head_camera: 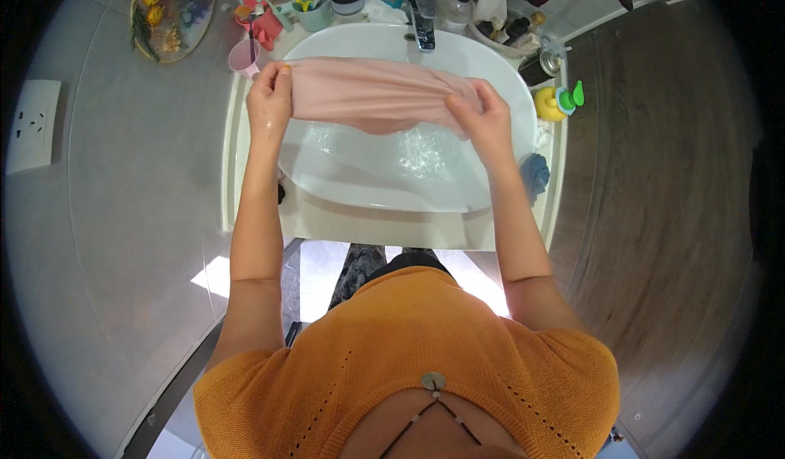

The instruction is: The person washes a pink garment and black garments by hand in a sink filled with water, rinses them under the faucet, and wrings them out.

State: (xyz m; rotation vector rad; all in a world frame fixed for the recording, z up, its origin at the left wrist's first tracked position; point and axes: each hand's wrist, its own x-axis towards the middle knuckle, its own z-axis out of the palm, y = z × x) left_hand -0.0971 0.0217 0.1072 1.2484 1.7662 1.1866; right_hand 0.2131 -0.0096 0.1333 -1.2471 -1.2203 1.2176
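Observation:
A pink cloth [374, 94] is stretched sideways over a white oval washbasin [368, 195]. My left hand [270, 97] pinches its left end between thumb and fingers, and wet drops show on the wrist. At the other end my right hand [487, 115] grips the bunched edge, thumb on top. Beneath the cloth, rippling water [423, 155] glints in the bowl. A chrome faucet [423, 17] stands at the basin's back rim, behind the cloth. Some of the basin's far part is hidden by the cloth.
Left of the basin are a pink cup [243, 60] and a mint-green cup [313, 11]. Along the right stand a basket of bottles [506, 45], a dark can [539, 68] and a yellow pump bottle [552, 104]. A blue cloth [535, 176] lies on the counter [386, 226].

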